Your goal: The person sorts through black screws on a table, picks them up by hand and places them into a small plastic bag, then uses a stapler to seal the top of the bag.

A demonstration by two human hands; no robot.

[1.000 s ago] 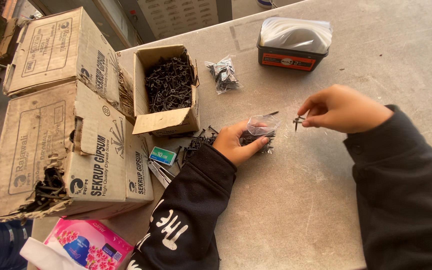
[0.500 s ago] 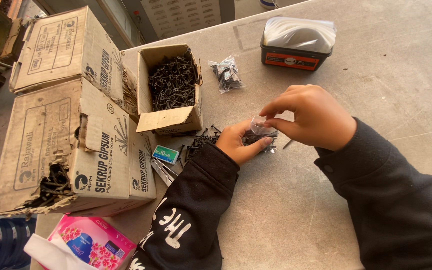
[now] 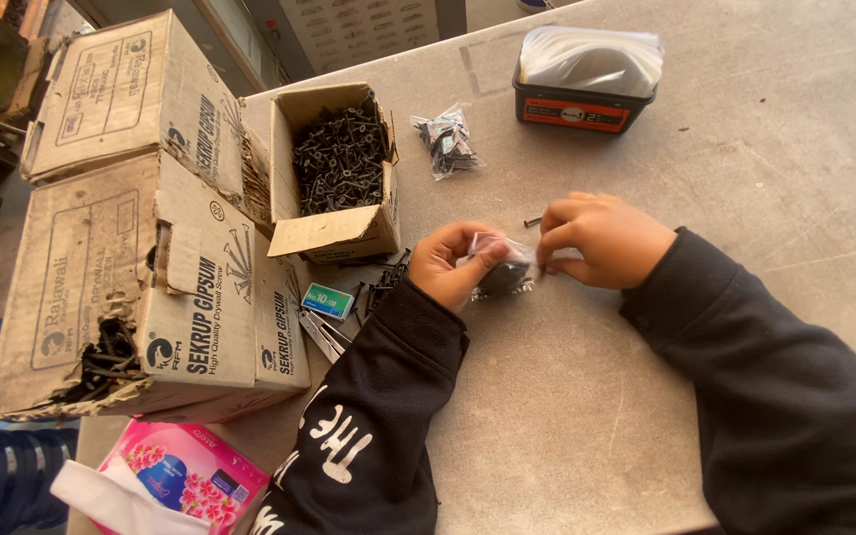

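Far left there are two big, beat-up cardboard cartons: the upper carton (image 3: 121,94) sits behind the torn lower carton (image 3: 141,297), which has dark screws spilling out of a rip in its left side. A pink tissue pack (image 3: 185,481) lies at the bottom edge, just in front of them.

Next over is a small open box (image 3: 334,173) full of black screws, long axis running away from the camera, front flap folded down. Just below it sit a little green-and-white staple box (image 3: 329,300) and a loose scatter of black screws (image 3: 380,282) on the grey table (image 3: 795,178).

The left hand (image 3: 453,263) is curled around a small clear plastic bag (image 3: 502,272) of dark screws, thumb pressed on top, so it's gripping the bag right at table level, mid-frame. The bag's long axis runs roughly left-right, its open end toward the right hand (image 3: 601,238). That hand's fingers are pinched together at the bag's right edge; can't tell if they've got a screw in there.

Further back: a filled bag of screws (image 3: 446,139), one stray screw (image 3: 532,222), and a black-and-orange tub (image 3: 587,84) with plastic on top.
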